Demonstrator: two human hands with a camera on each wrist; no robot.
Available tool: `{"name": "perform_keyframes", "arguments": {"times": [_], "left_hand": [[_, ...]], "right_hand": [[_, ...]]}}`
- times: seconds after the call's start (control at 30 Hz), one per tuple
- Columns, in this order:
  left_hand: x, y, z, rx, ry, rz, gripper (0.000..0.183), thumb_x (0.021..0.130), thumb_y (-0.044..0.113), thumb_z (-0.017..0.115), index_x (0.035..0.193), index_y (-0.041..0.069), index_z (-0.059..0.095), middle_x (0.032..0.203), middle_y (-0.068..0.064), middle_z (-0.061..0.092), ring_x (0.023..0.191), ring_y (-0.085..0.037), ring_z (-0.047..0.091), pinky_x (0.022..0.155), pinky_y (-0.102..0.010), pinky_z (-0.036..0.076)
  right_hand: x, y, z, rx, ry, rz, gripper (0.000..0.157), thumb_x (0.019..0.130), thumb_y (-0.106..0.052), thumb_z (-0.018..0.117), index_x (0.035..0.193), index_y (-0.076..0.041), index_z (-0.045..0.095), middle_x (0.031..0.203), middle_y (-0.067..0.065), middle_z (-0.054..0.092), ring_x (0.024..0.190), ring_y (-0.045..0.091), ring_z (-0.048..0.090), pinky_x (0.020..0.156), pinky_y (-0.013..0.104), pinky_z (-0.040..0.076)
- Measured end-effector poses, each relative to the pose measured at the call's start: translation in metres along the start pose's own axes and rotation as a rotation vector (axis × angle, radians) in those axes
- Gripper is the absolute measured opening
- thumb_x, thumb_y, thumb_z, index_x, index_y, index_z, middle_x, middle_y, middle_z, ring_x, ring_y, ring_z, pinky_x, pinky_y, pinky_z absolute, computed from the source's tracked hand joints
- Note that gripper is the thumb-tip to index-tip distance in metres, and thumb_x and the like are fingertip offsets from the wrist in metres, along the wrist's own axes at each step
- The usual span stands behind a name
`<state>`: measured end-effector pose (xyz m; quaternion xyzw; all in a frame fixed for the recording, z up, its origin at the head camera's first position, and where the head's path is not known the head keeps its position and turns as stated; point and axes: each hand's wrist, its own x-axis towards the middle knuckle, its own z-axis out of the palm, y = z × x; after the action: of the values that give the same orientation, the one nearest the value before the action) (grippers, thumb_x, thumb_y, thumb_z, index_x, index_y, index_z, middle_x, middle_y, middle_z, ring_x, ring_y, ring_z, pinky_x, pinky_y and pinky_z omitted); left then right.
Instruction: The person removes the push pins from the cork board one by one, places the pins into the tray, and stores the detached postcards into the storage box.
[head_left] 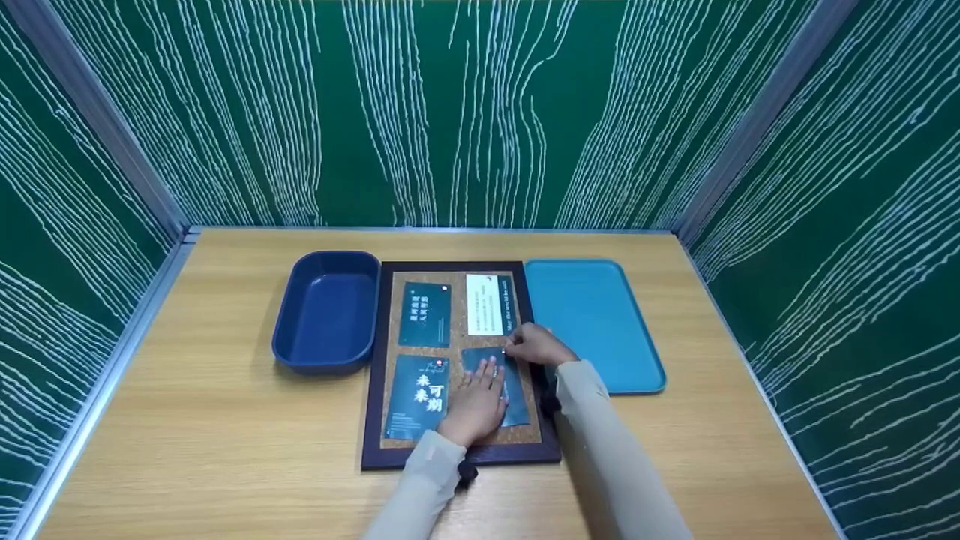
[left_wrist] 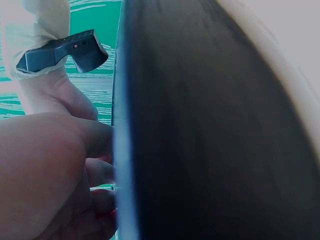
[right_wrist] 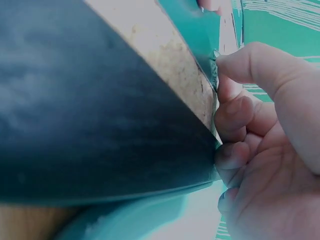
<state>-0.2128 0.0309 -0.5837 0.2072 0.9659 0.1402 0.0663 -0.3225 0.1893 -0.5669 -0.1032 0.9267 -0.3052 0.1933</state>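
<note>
On the left of the desk (head_left: 187, 390) sits a blue bin (head_left: 330, 319). Next to it is a board (head_left: 517, 453) with four cards (head_left: 425, 315). My left grip (head_left: 475, 405) lies spread on the low right card (head_left: 517, 399). My right grip (head_left: 541, 346) pinches a tiny pin (right_wrist: 216, 53) at that card's top edge. A light blue tray (head_left: 592, 322) is on the right.

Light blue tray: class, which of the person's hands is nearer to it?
Right. The right hand is over the right edge of the corkboard, beside the tray; the left hand lies farther off, on the lower-right card.
</note>
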Motion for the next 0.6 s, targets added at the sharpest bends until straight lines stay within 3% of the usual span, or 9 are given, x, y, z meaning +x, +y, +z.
{"name": "perform_keyframes", "arguments": {"times": [0.2,0.37,0.6], "left_hand": [[-0.0001,-0.0004,0.0002,0.000,-0.013,0.001,0.054,0.102,0.033,0.042,0.149,0.008,0.034,0.158,-0.011,0.026,0.146,-0.026,0.025,0.119,-0.044,0.027],[0.0002,-0.0013,0.0005,0.003,-0.029,0.011,0.054,0.102,0.034,0.042,0.149,0.008,0.034,0.159,-0.011,0.025,0.147,-0.026,0.023,0.119,-0.044,0.026],[0.0000,-0.0016,0.0001,-0.007,-0.023,0.015,0.054,0.102,0.033,0.042,0.149,0.007,0.033,0.159,-0.012,0.024,0.147,-0.027,0.023,0.120,-0.045,0.025]], "right_hand": [[0.0002,0.0014,-0.0017,-0.014,-0.030,-0.008,0.035,0.093,-0.022,0.059,0.059,-0.020,0.049,0.052,-0.006,0.040,0.047,0.011,0.038,0.051,0.026,0.033],[-0.0001,0.0020,-0.0036,-0.008,-0.049,-0.053,0.037,0.092,-0.018,0.057,0.057,-0.018,0.044,0.050,-0.006,0.036,0.045,0.011,0.033,0.047,0.025,0.031],[-0.0011,0.0022,-0.0042,0.005,-0.052,-0.065,0.035,0.093,-0.018,0.057,0.059,-0.018,0.046,0.051,-0.006,0.037,0.046,0.011,0.034,0.046,0.024,0.030]]}}
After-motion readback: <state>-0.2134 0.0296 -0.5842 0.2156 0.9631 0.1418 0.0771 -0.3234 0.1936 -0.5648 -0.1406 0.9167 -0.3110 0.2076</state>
